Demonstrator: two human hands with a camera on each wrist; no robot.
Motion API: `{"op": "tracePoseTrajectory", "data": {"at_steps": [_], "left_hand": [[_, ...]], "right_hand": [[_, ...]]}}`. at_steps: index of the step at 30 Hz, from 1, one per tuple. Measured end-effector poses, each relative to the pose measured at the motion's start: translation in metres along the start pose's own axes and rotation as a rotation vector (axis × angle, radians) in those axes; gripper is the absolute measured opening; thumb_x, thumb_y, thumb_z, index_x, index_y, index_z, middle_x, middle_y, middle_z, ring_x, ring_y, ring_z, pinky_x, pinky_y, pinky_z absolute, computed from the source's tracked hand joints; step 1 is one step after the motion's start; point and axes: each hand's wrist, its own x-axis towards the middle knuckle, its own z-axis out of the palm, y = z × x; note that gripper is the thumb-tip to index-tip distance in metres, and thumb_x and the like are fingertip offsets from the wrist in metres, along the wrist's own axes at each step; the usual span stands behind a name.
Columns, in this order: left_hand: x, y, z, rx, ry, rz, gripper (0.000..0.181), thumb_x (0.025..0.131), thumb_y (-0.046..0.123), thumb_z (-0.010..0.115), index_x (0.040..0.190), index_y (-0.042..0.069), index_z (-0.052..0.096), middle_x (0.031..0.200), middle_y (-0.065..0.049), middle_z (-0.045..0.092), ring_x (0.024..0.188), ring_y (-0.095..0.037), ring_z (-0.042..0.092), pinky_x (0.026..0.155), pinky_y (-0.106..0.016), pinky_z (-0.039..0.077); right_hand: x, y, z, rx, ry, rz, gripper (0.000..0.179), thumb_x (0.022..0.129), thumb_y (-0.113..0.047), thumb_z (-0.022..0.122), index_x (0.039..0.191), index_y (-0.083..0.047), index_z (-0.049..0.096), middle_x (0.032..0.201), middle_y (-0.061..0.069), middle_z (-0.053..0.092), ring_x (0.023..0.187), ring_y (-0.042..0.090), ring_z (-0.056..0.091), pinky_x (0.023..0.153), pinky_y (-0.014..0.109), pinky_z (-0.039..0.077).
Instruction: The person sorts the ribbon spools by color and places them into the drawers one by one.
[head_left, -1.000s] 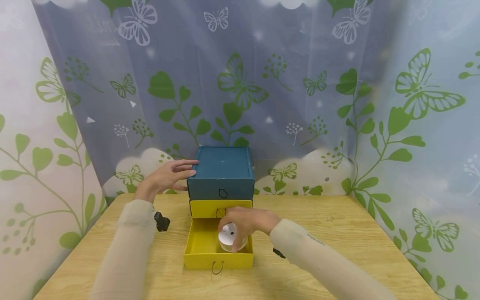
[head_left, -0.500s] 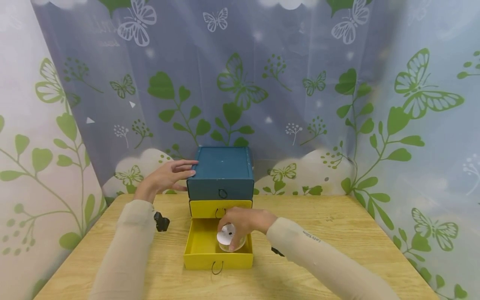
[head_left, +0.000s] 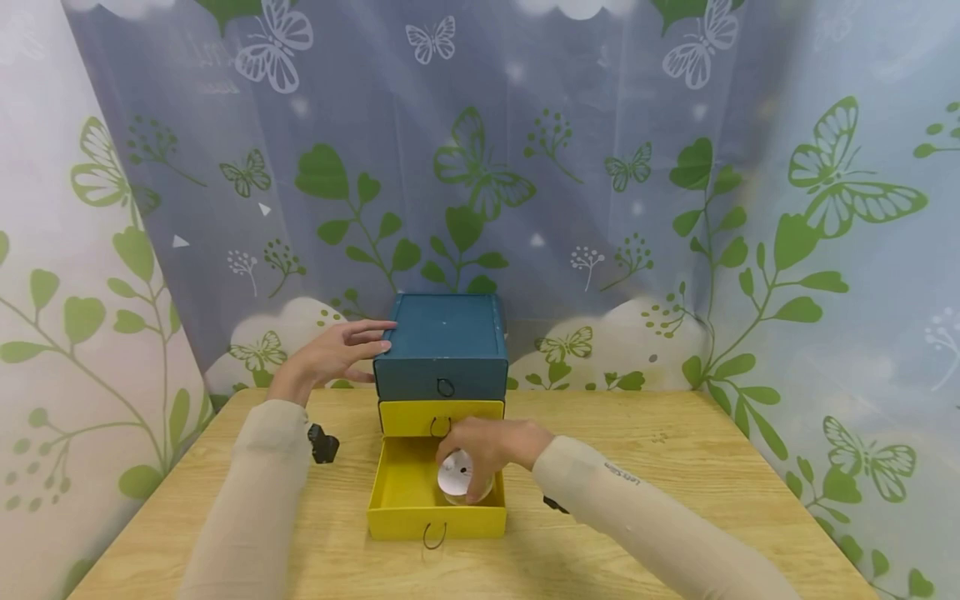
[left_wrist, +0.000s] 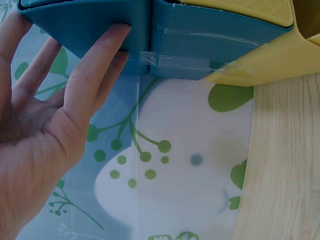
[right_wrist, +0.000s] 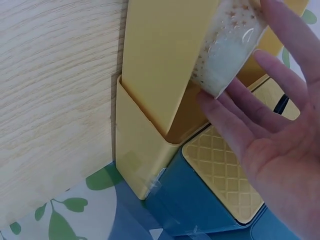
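A small round object has a white top with a dark spot (head_left: 452, 475) in the head view; in the right wrist view its pale, shiny side (right_wrist: 227, 52) carries gold stars. My right hand (head_left: 491, 443) grips it from above, thumb at the near side and fingers around the far side, inside the pulled-out yellow bottom drawer (head_left: 437, 523). My left hand (head_left: 333, 354) is at the left side of the blue upper box (head_left: 450, 325), its fingertips on the top left edge and its fingers extended. The right palm covers part of the round object.
Above the pulled-out drawer sits a closed yellow drawer (head_left: 408, 417) with a black loop handle. The blue box on top has a similar loop (head_left: 446, 387). The drawer stack stands on a wooden table (head_left: 637, 500) before a butterfly-patterned curtain (head_left: 570, 250).
The round object and my right hand shift only very slightly within the drawer. My left hand stays in place on the blue box.
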Motion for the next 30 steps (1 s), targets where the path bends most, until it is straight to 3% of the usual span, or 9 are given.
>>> {"op": "tracePoseTrajectory", "data": {"at_steps": [15, 23, 27, 30], "left_hand": [[0.0, -0.002, 0.0, -0.005, 0.007, -0.005, 0.066, 0.104, 0.033, 0.063, 0.162, 0.019, 0.035, 0.171, -0.02, 0.019, 0.154, -0.046, 0.03, 0.107, -0.058, 0.054], [0.001, -0.002, 0.0, 0.012, 0.004, 0.004, 0.066, 0.105, 0.033, 0.062, 0.163, 0.018, 0.034, 0.171, -0.022, 0.018, 0.154, -0.047, 0.029, 0.108, -0.058, 0.053], [0.001, -0.002, -0.001, 0.008, 0.004, -0.002, 0.065, 0.105, 0.033, 0.062, 0.163, 0.02, 0.035, 0.171, -0.021, 0.019, 0.154, -0.047, 0.029, 0.108, -0.058, 0.053], [0.001, -0.002, -0.001, 0.008, 0.002, -0.004, 0.065, 0.105, 0.033, 0.062, 0.163, 0.02, 0.035, 0.171, -0.022, 0.019, 0.154, -0.047, 0.03, 0.108, -0.057, 0.054]], "right_hand": [[0.005, 0.001, 0.005, -0.071, -0.032, -0.023, 0.066, 0.077, -0.028, 0.093, 0.138, -0.025, 0.067, 0.134, -0.006, 0.067, 0.114, 0.012, 0.06, 0.089, 0.022, 0.056], [-0.001, -0.001, 0.001, -0.027, -0.055, -0.005, 0.065, 0.086, -0.022, 0.086, 0.145, -0.024, 0.061, 0.15, -0.009, 0.058, 0.142, 0.016, 0.051, 0.116, 0.033, 0.049], [-0.005, 0.0, -0.004, 0.009, -0.025, -0.031, 0.059, 0.089, -0.022, 0.084, 0.143, -0.023, 0.063, 0.147, -0.01, 0.06, 0.138, 0.014, 0.054, 0.115, 0.032, 0.049], [-0.008, 0.0, -0.006, 0.06, 0.006, -0.063, 0.056, 0.088, -0.021, 0.084, 0.141, -0.019, 0.065, 0.138, -0.004, 0.067, 0.122, 0.015, 0.063, 0.103, 0.027, 0.055]]}}
